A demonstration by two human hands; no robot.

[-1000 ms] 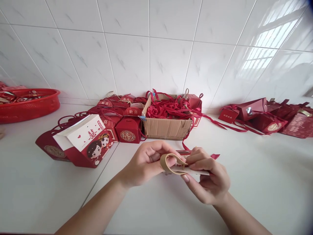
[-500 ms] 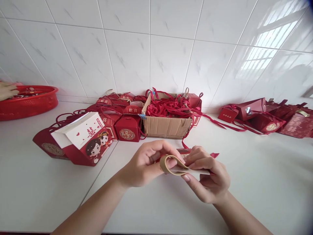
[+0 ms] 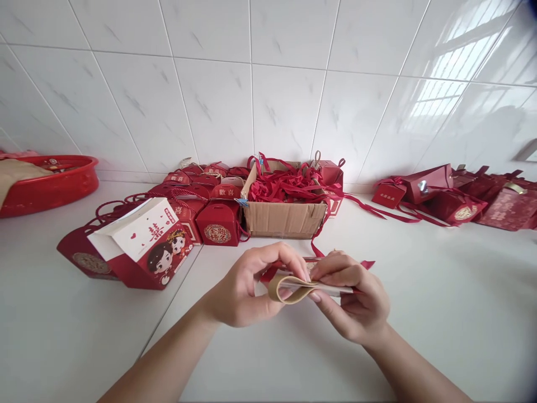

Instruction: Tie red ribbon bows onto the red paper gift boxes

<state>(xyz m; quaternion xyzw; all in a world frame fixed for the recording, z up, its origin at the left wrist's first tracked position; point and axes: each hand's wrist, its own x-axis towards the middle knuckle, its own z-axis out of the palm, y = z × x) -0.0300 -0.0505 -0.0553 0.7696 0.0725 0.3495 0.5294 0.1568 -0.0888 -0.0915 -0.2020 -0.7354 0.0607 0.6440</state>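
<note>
My left hand (image 3: pixel 247 288) curls around the rounded end of a tan strap (image 3: pixel 274 292), thumb below and fingers above. The strap is bent into a flattened loop, seen edge-on, with a pale sheet-like layer inside it. My right hand (image 3: pixel 356 294) pinches the loop's two sides together, fingers on top and thumb underneath. Behind my fingers lies a red printed piece, mostly hidden, and a red ribbon tip (image 3: pixel 368 263) sticks out beyond my right hand.
A cardboard box (image 3: pixel 285 219) full of red ribbons (image 3: pixel 289 187) stands ahead. Left of it are several red gift boxes (image 3: pixel 217 224) and a white-topped box (image 3: pixel 149 240). Another person's arm (image 3: pixel 14 173) reaches over a red basin (image 3: pixel 71 178). Red packages (image 3: pixel 457 207) lie at right.
The strap loop is flatter, and my left finger no longer shows inside it. My hands have moved slightly left. At the basin, the other person's arm reaches in farther.
</note>
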